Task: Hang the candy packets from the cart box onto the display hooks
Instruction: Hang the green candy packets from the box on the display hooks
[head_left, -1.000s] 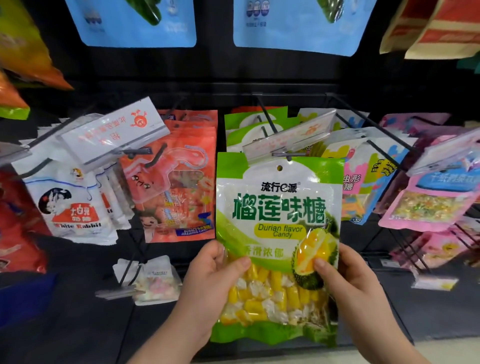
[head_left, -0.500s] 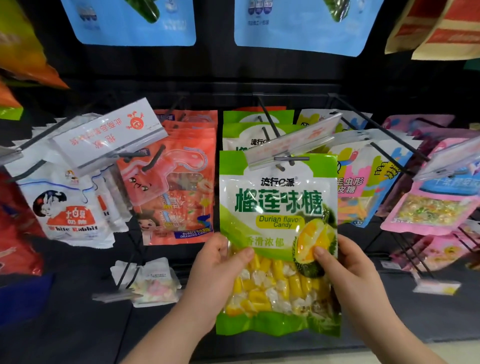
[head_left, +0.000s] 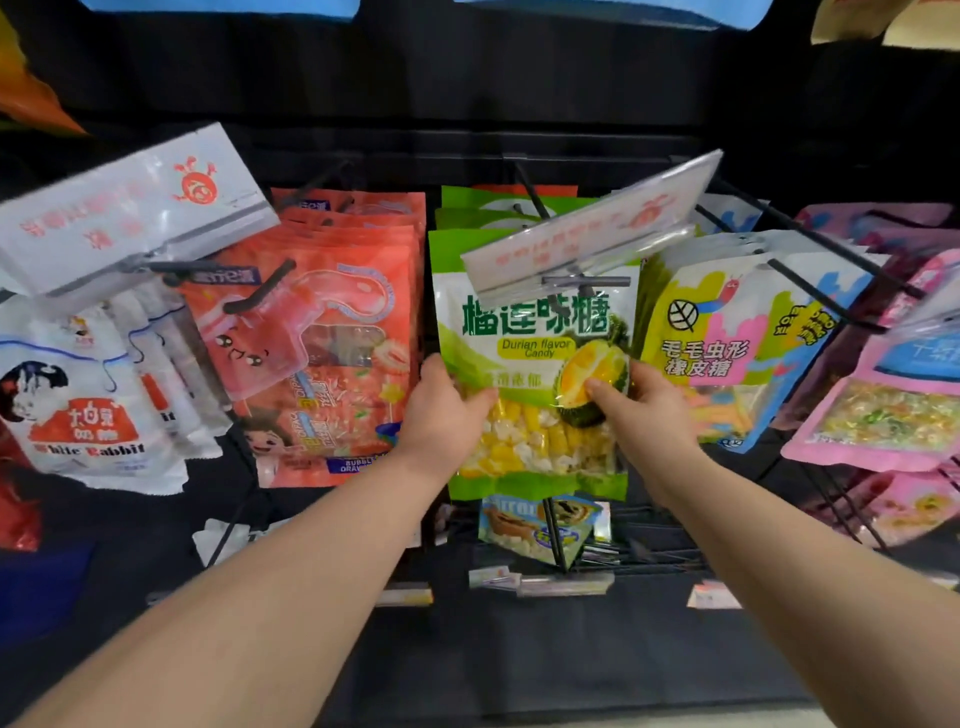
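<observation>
A black back panel (head_left: 467, 78) rises behind a dark shelf (head_left: 519, 670), with a strip of pale floor (head_left: 675, 722) below.

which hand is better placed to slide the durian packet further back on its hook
Probably the right hand: its thumb presses the durian packet almost directly below the hook, while the left hand holds only the left edge.

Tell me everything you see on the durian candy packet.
The durian candy packet is a glossy green-and-white plastic pouch with green Chinese lettering, a durian picture and a clear window of yellow and white candies. It stands upright, facing the camera, top hidden behind a tilted price tag. The left hand grips its left edge, the right hand its right.
</observation>
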